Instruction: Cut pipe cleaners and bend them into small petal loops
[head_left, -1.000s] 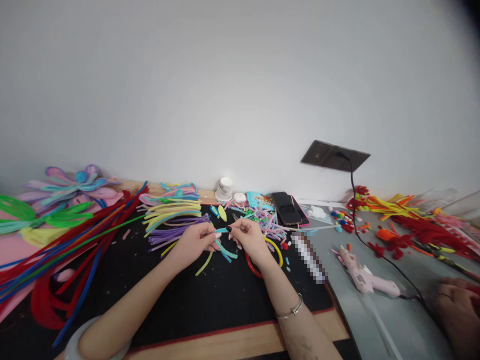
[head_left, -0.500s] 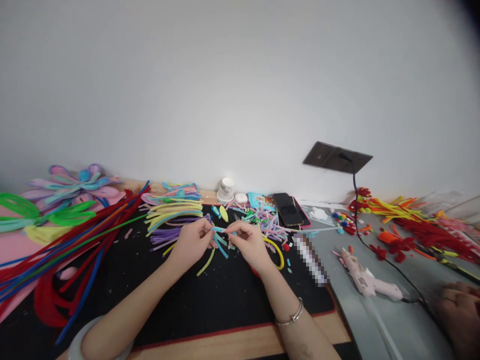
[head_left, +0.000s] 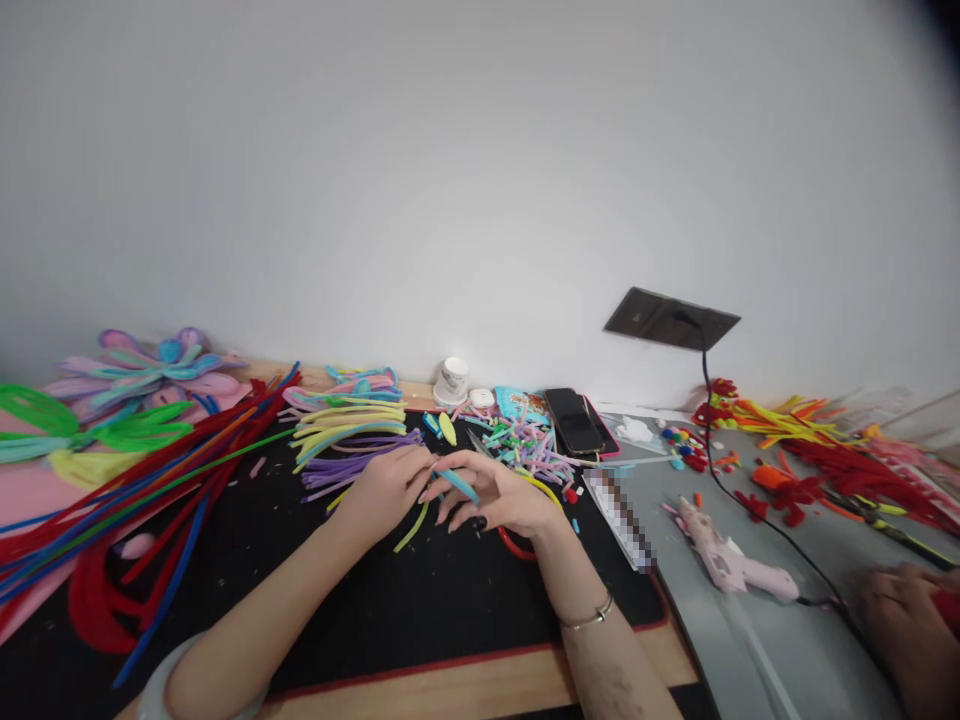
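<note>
One head-worn camera looks forward and slightly down over the mat (head_left: pixel 375 600) toward the wall (head_left: pixel 450 150), which fills the upper half. The left hand (head_left: pixel 386 490) and right hand (head_left: pixel 499 495) sit close, mid-frame. The edges bend, probably from a wide lens.

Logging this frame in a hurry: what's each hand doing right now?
Left hand: closed, pinching one end of a blue pipe cleaner.
Right hand: open, fingers spread, the pipe cleaner lying across them.
</note>
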